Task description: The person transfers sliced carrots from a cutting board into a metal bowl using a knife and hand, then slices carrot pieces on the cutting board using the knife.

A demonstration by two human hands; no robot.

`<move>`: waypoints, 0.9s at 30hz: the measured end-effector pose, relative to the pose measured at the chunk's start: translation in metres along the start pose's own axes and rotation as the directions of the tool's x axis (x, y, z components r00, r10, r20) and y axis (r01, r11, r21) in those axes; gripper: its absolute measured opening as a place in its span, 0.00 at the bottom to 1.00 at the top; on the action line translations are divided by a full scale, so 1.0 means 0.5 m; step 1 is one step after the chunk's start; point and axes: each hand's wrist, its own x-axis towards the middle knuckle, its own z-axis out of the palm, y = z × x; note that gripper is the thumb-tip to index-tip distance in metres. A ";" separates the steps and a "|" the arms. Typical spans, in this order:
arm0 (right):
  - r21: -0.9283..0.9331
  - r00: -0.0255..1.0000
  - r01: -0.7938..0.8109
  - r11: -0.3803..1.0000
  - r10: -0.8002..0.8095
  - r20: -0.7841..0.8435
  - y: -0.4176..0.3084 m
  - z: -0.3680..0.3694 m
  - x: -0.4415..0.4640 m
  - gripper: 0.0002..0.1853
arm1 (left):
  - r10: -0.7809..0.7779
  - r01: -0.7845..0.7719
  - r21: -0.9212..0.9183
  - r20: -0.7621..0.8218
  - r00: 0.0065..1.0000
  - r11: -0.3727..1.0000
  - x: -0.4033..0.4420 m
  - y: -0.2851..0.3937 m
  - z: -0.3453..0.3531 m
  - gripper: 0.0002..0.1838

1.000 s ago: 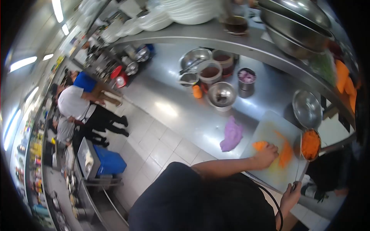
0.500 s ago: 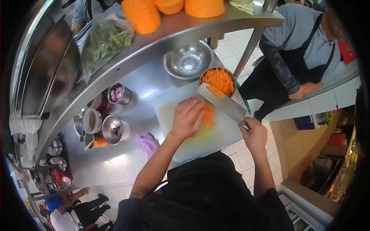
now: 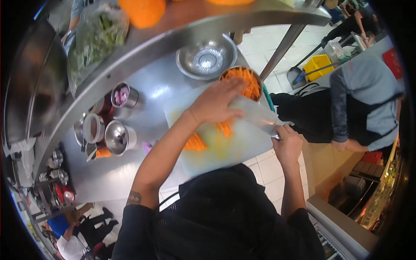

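My right hand [image 3: 287,145] is closed round the handle of a cleaver [image 3: 256,115]. The blade lies low over the white cutting board [image 3: 242,151], pointing towards a metal bowl filled with carrot strips [image 3: 251,89]. Fingers stretched out, my left hand [image 3: 219,100] reaches over the blade's end, its fingertips at the bowl's near edge and partly covering the strips. Several loose carrot shreds [image 3: 225,129] lie on the board below that hand. Beside my left forearm sits a heap of cut carrot [image 3: 195,143], partly hidden by the arm.
A metal colander [image 3: 207,60] stands behind the board. To the left are a tin of chopped onion [image 3: 123,96] and a steel bowl [image 3: 117,136]. Overhead, a steel shelf [image 3: 186,28] holds a bag of green vegetables [image 3: 102,37]. A co-worker [image 3: 364,104] bends at right.
My left hand has moved from the board up to the blade and bowl, fingers extending. Carrot slices on the blade's end no longer show. The co-worker at right has bent over.
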 end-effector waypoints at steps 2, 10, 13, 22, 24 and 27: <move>0.060 0.999 -0.054 0.997 0.054 0.002 -0.017 0.000 -0.013 0.14 | -0.060 0.058 -0.028 -0.062 0.996 0.998 -0.044 0.000 -0.010 0.41; 0.505 0.849 -0.349 0.789 0.039 0.526 -0.081 0.056 -0.128 0.13 | -0.657 0.564 -0.339 -0.429 0.620 0.753 -0.389 0.022 0.103 0.14; 0.524 0.802 -0.320 0.790 -0.069 0.593 -0.126 0.087 -0.164 0.17 | -0.571 0.581 -0.160 -0.511 0.643 0.798 -0.479 0.040 0.214 0.21; 0.479 0.711 -0.291 0.828 -0.148 0.688 -0.130 0.169 -0.171 0.23 | -0.574 0.533 -0.217 -0.250 0.780 0.818 -0.465 0.096 0.170 0.43; 0.520 0.746 -0.284 0.806 -0.155 0.648 -0.122 0.194 -0.181 0.23 | -0.565 0.533 -0.188 -0.226 0.794 0.825 -0.467 0.095 0.160 0.44; 0.592 0.796 -0.237 0.770 -0.195 0.573 -0.094 0.233 -0.193 0.23 | -0.513 0.496 -0.132 -0.203 0.834 0.858 -0.465 0.084 0.166 0.42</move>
